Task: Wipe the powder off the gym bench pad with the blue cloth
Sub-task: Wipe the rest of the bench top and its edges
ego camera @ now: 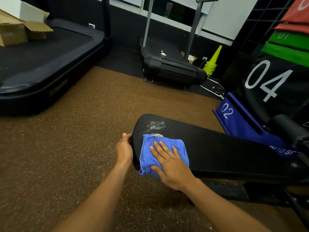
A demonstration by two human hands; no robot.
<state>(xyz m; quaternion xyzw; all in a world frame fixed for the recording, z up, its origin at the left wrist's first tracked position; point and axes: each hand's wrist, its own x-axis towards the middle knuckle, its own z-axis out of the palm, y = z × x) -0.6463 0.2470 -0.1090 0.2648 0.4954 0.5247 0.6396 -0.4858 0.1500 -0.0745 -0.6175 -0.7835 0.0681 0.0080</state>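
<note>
Bench pad (225,148): I see a long black padded slab with a rounded end, smooth and faintly sheened, running from centre frame off to the right.
Powder (155,125): a thin white smear, streaky and granular, on the pad's rounded end just beyond the cloth.
Blue cloth (150,148): soft, rumpled fabric with a stitched hem, bunched on the pad's near end; its lower corner hangs over the pad's edge, and a pale patch shows on its far fold.
Right hand (170,164): I have it flat on the cloth, fingers straight and slightly spread, pressing it against the pad.
Left hand (124,149): it rests against the pad's rounded end, thumb on the edge, fingers wrapped out of my sight behind it, so I cannot tell how tightly they hold.
Floor (75,148): speckled brown rubber, coarse-grained.
Treadmill (41,64): black deck at the left, with cardboard boxes (20,29) on its belt.
Cones (212,62): a yellow-green stack, far right.
Foam blocks (270,77): black "04", blue "02".
</note>
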